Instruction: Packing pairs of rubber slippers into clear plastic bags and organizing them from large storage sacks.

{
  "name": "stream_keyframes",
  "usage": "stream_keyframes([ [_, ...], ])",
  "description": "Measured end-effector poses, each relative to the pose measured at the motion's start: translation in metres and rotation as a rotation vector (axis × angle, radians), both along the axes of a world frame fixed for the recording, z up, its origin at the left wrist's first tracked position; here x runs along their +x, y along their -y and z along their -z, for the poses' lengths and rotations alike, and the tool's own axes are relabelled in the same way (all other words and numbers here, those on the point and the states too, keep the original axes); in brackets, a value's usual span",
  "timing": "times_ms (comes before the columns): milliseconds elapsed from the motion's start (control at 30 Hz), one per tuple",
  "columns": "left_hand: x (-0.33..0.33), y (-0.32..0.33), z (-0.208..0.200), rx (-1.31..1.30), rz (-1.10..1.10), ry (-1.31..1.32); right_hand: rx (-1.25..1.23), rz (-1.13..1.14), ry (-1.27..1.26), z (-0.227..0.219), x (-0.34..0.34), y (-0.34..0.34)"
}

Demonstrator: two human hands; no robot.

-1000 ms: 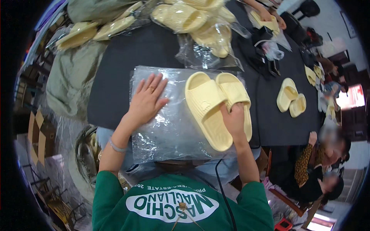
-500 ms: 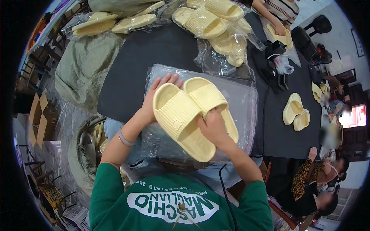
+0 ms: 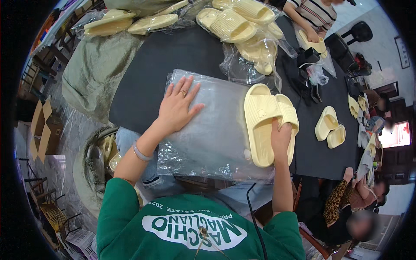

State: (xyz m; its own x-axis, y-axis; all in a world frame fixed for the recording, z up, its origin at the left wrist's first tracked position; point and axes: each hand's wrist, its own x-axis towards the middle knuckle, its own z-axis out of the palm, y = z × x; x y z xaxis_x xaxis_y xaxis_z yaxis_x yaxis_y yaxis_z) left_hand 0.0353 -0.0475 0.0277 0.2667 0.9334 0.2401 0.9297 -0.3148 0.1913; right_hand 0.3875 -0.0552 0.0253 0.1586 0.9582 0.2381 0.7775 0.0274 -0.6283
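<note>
My right hand (image 3: 281, 138) is closed on a pair of pale yellow slide slippers (image 3: 262, 110), its fingers inside the foot openings under the straps. The pair is held together, toes away from me, over the right end of a stack of clear plastic bags (image 3: 216, 130). On the upper left part of that stack my left hand (image 3: 177, 108) lies flat, its fingers spread and a ring on one of them. The fingertips of the right hand are partly hidden within the slippers.
Bagged yellow slippers (image 3: 236, 26) are heaped at the table's far side. Another unwrapped pair (image 3: 329, 125) sits to the right, near a black device (image 3: 310, 56) with a cable. A co-worker's hand (image 3: 313, 35) touches a slipper at far right. A green-grey sack (image 3: 97, 80) stands left.
The slippers have moved right in my right hand, from the middle of the bags to their right end. My left hand, earlier partly behind the slippers, now shows whole on the bags.
</note>
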Motion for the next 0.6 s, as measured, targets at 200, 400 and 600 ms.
stream_keyframes([
  [200, -0.012, 0.061, -0.002, 0.071, -0.125, 0.177, 0.067, 0.011, 0.164, 0.000, 0.004, 0.000],
  [400, 0.003, 0.175, -0.016, 0.063, -0.594, 0.835, 0.111, 0.036, 0.187, 0.003, 0.003, -0.005],
  [600, 0.000, 0.198, 0.000, -0.210, -0.654, 1.068, 0.073, -0.016, 0.088, 0.002, -0.001, -0.003],
])
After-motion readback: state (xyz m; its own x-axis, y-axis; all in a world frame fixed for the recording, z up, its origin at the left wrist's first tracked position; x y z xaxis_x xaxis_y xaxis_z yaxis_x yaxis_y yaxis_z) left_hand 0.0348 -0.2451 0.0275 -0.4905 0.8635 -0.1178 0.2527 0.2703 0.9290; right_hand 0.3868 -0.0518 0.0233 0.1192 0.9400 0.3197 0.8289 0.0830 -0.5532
